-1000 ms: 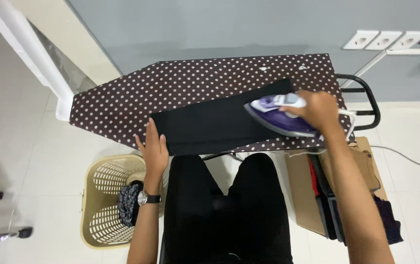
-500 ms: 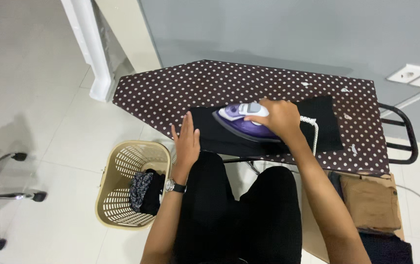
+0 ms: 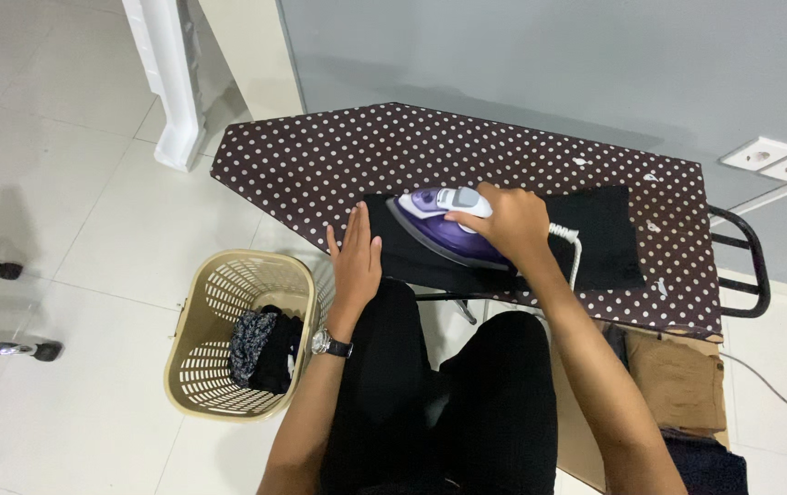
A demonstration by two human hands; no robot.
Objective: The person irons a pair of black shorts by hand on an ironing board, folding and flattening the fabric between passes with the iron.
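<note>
Head view: right hand (image 3: 512,225) grips purple iron (image 3: 439,225), left hand (image 3: 357,261) open, flat on black cloth (image 3: 599,243); best to keep cloth taut, fingers clear of soleplate.

Bright, even light; sharp, soft shadows

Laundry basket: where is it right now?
Head view, lower left: the beige laundry basket stands on the floor below the ironing board, beside the left hand.

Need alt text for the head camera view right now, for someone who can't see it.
A person's right hand grips a purple steam iron on a black garment spread over a brown polka-dot ironing board, while the left hand lies flat on the cloth. A beige plastic laundry basket holding dark clothes sits on the floor.
</note>
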